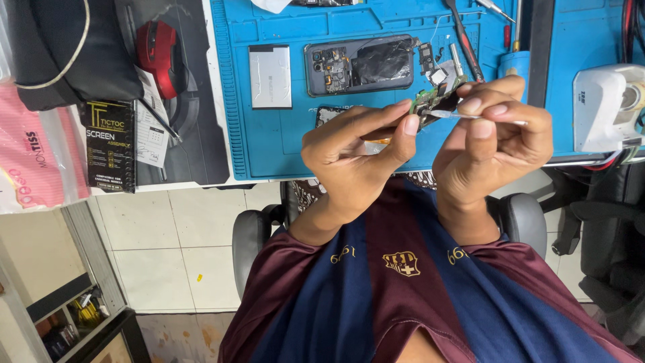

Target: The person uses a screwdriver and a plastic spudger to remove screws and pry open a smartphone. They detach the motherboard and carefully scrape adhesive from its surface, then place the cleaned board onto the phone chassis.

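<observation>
Clearly, both hands were raised together above the front edge of the counter (222,161), over the blue work mat (295,134). The left hand (353,158) pinched a small green circuit board (435,99) between thumb and fingertips, its grip narrow and closed on the board's lower end. The board's long axis ran slantwise, from low near the left thumb up toward the right hand's fingers, its upper end pointing away toward the far right of the mat. The right hand (494,144) held thin tweezers (470,117) in a tight pinch; the tool lay nearly level, its tip pointing left and touching the board, its other end sticking out past the knuckles to the right.

Beyond the hands, on the mat, an opened phone (359,65) lay flat with its length running left to right and its insides showing. Just beside it on the left lay a silver rectangular battery (270,76). A red computer mouse (158,52) sat on the dark pad to the left of the mat, well apart from the hands.
</observation>
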